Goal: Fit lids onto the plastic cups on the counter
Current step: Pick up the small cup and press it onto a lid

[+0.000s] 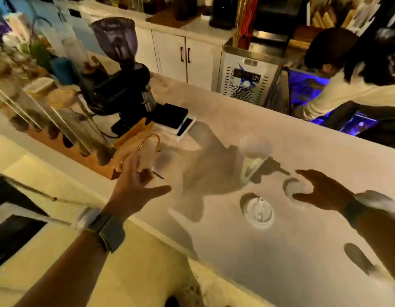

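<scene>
A clear plastic cup stands on the pale counter with a white lid on its rim. One loose white lid lies flat in front of it. Another lid lies further right, between the thumb and fingers of my right hand, which is spread just over it. At the left, my left hand is open with fingers apart, close to a second clear cup. Motion blur hides whether either hand touches anything.
A black coffee grinder and a flat black scale stand at the back left. A wooden rack with glass tubes runs along the left. A person in a white top bends over behind the counter at the right.
</scene>
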Demonstrator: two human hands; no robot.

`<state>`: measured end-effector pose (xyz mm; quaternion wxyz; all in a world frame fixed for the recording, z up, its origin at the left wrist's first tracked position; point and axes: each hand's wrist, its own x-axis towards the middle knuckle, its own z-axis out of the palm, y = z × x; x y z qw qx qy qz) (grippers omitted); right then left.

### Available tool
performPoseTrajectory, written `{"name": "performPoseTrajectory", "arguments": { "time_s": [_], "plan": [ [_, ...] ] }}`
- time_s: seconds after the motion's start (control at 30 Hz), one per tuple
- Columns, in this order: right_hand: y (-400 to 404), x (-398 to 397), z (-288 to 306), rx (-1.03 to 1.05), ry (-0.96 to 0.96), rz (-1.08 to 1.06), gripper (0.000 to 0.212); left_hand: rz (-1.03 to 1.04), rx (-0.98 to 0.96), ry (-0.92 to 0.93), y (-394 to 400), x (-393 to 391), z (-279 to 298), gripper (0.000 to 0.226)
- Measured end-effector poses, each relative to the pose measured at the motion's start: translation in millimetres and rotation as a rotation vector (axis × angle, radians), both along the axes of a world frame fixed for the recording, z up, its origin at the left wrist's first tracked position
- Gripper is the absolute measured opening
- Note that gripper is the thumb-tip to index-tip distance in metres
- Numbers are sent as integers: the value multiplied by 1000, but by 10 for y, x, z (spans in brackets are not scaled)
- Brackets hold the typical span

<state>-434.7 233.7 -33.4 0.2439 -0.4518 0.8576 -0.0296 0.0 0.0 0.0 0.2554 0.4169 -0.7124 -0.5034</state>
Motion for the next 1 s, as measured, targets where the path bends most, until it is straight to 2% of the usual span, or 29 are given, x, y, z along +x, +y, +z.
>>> {"name": "performPoseTrajectory", "arguments": {
  "time_s": [0.13,0.2,0.3,0.4,0.5,0.63,0.73,0.9,1.0],
  "plan": [
    [30,48,-253,76,42,-39,100,36,1,-20,-17,-56,-173,124],
    [18,45,-392,103,50,-40,104,53,82,12,-10,-89,-262,133],
    [-16,54,-510,117,51,-48,98,78,110,39,35,-148,-329,139],
    [-77,62,-576,96,63,-55,86,100,100,22,69,-204,-439,122],
    [-125,18,-537,49,124,-79,74,145,91,0,82,-244,-503,117],
    [-92,-21,-552,67,212,-116,79,157,117,26,86,-276,-563,119],
    [-46,-78,-609,20,143,-147,82,176,117,40,74,-292,-571,120],
    [-49,-122,-724,-125,81,-196,68,182,71,42,32,-319,-622,106],
    [-65,-104,-697,-152,85,-238,68,203,37,51,31,-355,-599,102]
  ]
}}
